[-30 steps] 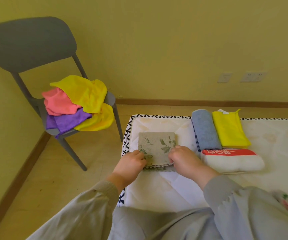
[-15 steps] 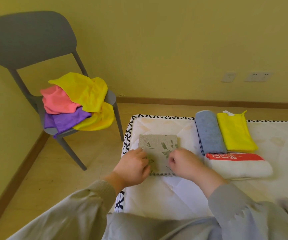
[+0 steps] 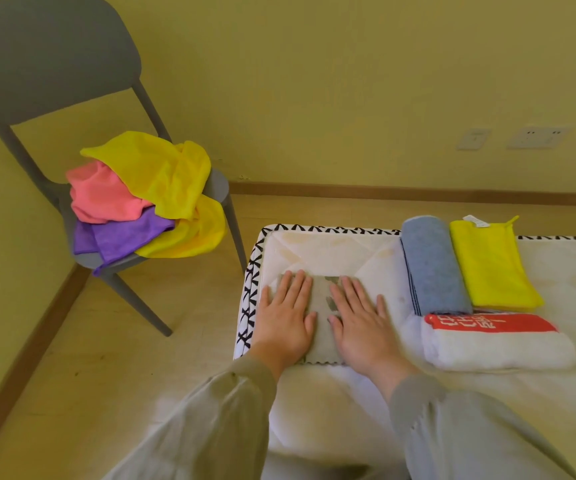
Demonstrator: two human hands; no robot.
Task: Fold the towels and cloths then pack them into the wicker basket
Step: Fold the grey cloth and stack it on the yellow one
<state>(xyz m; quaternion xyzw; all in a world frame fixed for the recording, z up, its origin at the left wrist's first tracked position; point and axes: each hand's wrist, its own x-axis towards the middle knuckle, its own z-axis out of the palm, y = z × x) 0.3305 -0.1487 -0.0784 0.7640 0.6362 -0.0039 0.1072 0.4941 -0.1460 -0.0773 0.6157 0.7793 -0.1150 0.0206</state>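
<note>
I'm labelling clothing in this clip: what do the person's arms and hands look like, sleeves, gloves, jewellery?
Both arms wear loose, long, wrinkled sleeves of plain grey-beige fabric that end at the wrists: left sleeve, right sleeve. No logo or marking shows on them. The left hand and right hand are bare, with no gloves, rings or watch visible.

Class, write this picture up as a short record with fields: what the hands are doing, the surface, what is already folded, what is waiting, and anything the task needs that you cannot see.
Hands: left hand and right hand lie flat, fingers straight, pressing the grey leaf-print cloth
Surface: white mattress with black-and-white edging
Already folded, to the right: blue towel, folded yellow cloth, white towel with red band
Waiting: loose yellow cloth, pink cloth and purple cloth, heaped on the grey chair
Missing from view: wicker basket
</note>
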